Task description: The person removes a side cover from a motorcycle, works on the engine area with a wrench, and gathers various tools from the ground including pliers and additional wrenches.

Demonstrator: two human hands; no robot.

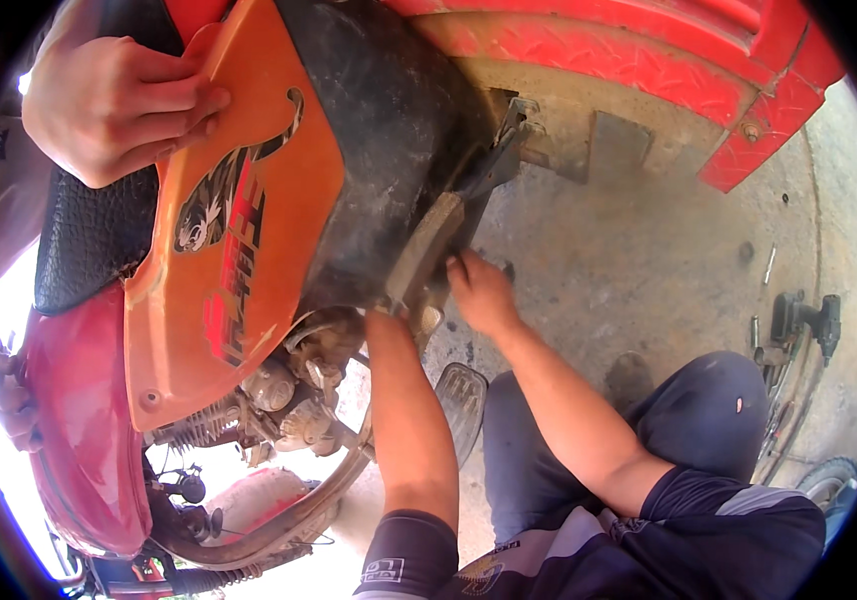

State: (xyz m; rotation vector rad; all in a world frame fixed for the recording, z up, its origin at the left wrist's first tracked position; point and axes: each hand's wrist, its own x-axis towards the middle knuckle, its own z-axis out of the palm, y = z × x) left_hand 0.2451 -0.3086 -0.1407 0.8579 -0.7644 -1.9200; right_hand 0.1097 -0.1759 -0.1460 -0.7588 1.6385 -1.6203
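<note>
Grey bar (427,245) near left hand (386,322), right hand (485,294) — grips unclear — black panel (379,120), orange cover (299,210).

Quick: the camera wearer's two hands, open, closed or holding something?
Left hand: mostly hidden at the motorcycle; state cannot be told.
Right hand: partly curled; whether it holds anything cannot be told.

"What sort of place is this?"
"Apparently a vehicle repair workshop. Beside the orange side panel (299,210), an engine (271,387) sits exposed."
"Anything else?"
"Well right of that panel, a power drill (827,322) and metal rods (756,332) lie on stained concrete floor (649,270)."
</note>
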